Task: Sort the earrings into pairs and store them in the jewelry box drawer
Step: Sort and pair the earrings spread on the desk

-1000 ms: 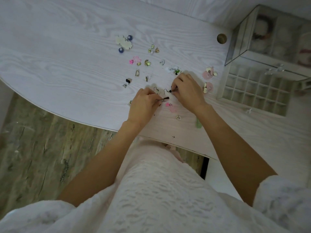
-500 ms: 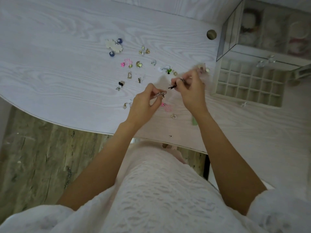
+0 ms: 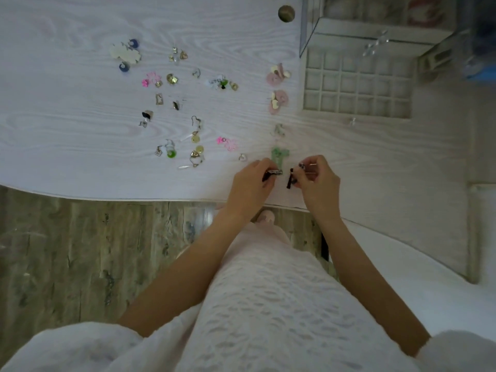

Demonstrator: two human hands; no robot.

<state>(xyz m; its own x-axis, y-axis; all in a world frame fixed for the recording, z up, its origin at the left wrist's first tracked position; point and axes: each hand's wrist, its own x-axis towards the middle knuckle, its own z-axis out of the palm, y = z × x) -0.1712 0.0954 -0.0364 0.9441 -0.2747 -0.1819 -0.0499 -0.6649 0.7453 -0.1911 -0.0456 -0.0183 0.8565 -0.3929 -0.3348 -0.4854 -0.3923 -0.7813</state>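
White wood-grain table (image 3: pixel 67 108), near edge: left hand (image 3: pixel 248 185) and right hand (image 3: pixel 319 181) each pinched one dark earring. Right hand's dark earring (image 3: pixel 291 179) hung upright. Compartmented drawer (image 3: pixel 357 88) lay toward the far right corner, nearer the right hand.

Both hands lifted off the worktop (image 3: pixel 67 146) and pulled back to its near edge, right of where they were. Left hand (image 3: pixel 248 185) went from picking on the surface to a raised pinch grip on a dark earring (image 3: pixel 273 173); right hand (image 3: pixel 318 179) likewise, its matching dark earring (image 3: pixel 291 179) now hanging down. The two earrings sit closer together than 0.5 s ago.
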